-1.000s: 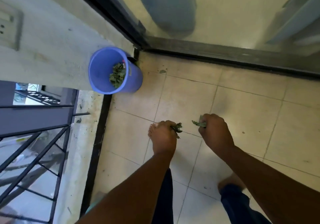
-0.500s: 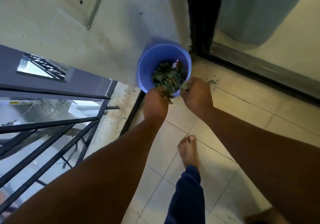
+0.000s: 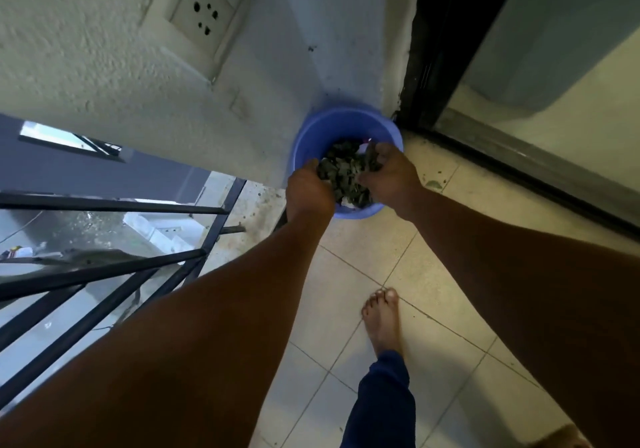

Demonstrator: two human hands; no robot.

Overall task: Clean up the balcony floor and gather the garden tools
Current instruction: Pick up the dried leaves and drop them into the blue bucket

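Observation:
A blue plastic bucket (image 3: pixel 309 136) stands on the tiled floor in the corner, between the wall and the door frame. It holds a heap of dark dry leaves (image 3: pixel 341 175). Both my hands are down over its mouth. My left hand (image 3: pixel 306 189) is at the near left rim, its fingers curled round leaves. My right hand (image 3: pixel 393 172) is at the right rim and grips more leaves, fingertips buried in the heap. No garden tools are in view.
A wall socket (image 3: pixel 204 15) sits above the bucket. A black metal railing (image 3: pixel 104 267) borders the left edge. The dark sliding-door frame (image 3: pixel 426 49) runs along the right. A small leaf scrap (image 3: pixel 433 184) lies on the tiles beside the bucket. My bare foot (image 3: pixel 382 319) stands behind.
I stepped from the middle of the floor to the corner. Both hands carried their leaves over and now reach down into the bucket.

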